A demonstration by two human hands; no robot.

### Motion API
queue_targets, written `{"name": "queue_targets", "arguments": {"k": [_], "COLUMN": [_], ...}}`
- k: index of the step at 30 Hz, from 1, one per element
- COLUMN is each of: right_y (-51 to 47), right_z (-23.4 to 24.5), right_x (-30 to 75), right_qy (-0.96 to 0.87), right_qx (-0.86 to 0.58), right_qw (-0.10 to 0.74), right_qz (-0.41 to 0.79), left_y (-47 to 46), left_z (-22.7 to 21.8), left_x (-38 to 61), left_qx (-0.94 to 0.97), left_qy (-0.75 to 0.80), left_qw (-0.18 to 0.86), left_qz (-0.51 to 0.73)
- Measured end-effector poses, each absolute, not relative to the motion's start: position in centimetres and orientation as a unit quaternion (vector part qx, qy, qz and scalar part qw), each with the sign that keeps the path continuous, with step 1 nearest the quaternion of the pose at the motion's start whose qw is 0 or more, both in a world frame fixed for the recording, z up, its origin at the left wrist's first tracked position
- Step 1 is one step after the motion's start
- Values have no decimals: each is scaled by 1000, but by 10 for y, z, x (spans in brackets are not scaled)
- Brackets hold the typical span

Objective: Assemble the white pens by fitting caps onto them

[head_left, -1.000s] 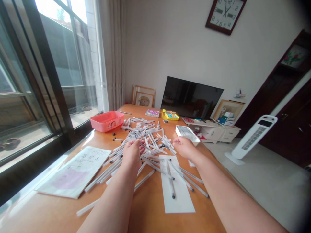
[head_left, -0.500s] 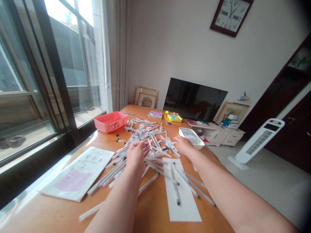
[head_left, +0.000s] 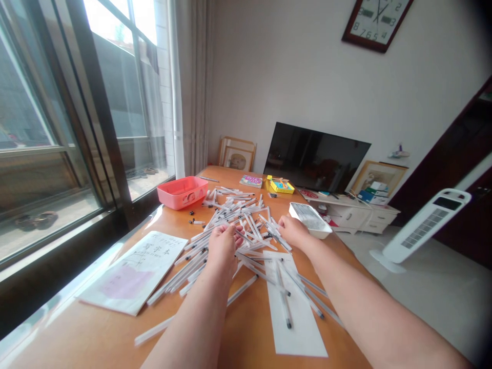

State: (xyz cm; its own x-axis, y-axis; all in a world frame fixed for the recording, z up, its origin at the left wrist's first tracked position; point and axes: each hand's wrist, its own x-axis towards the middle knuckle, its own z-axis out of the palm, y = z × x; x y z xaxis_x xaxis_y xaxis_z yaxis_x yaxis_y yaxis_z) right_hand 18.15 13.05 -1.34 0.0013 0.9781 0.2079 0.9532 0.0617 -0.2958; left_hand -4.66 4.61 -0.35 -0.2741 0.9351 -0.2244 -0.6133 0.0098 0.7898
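A big loose heap of white pens [head_left: 234,215] with black tips covers the middle of an orange wooden table [head_left: 238,328]. My left hand [head_left: 223,247] rests on the near side of the heap, its fingers curled round one or two pens. My right hand [head_left: 294,230] is at the heap's right edge, fingers curled with the fingertips among the pens; what it grips is hidden. A white paper strip [head_left: 298,318] with a few pens on it lies under my right forearm. A white tray [head_left: 310,219] sits just beyond my right hand.
A pink plastic basket [head_left: 182,191] stands at the far left, small black caps [head_left: 192,221] near it. A printed exercise book [head_left: 134,269] lies at the left. Colourful boxes [head_left: 280,185] sit at the far end. Beyond are a TV [head_left: 317,159] and a white tower fan [head_left: 423,225].
Both hands stay in the pen heap with little change in grip. The camera has shifted, so the whole scene has slid slightly right in view.
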Motion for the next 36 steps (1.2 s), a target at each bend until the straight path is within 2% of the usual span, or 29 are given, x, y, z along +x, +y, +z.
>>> {"name": "queue_targets", "arguments": {"k": [6, 8, 10, 14, 36], "right_y": [72, 48, 28, 12, 1], "right_z": [1, 1, -2, -14, -16], "right_x": [167, 163, 157, 147, 133], "right_qy": [-726, -717, -705, -675, -679], "right_qx": [-631, -588, -559, -548, -523], "right_qw": [256, 324, 351, 387, 409], "right_qz": [97, 188, 260, 306, 314], "left_y": [43, 42, 39, 36, 38], "left_z": [2, 4, 5, 7, -9], "left_x": [-44, -43, -41, -37, -24], "left_qx": [186, 188, 190, 198, 272], "left_qy": [405, 394, 380, 373, 358], "left_qw": [576, 578, 585, 592, 590], "left_qz": [686, 690, 691, 687, 670]}}
